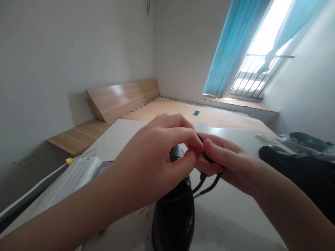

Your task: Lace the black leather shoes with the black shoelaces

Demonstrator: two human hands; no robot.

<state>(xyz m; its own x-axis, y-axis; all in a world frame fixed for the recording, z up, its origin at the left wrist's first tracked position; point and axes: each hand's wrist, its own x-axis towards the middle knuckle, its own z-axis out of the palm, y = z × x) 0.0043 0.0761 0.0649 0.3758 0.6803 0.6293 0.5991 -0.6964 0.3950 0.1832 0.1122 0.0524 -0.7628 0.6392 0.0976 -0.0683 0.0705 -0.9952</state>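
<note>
Left hand and right hand were together, fingertips pinching a black lace just above a black leather shoe on the table, with a second black shoe off to that shoe's right. Watch that pinch: one slack finger and the lace could have slipped free, and a hard tug could have tipped the shoe over.

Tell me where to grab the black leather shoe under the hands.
Probably best to grip the near end of the black leather shoe, coming from the person's side and pinching both flanks. That end sits clear of the white tabletop's clutter, while the left hand and right hand crowd the black laces higher up.
</note>
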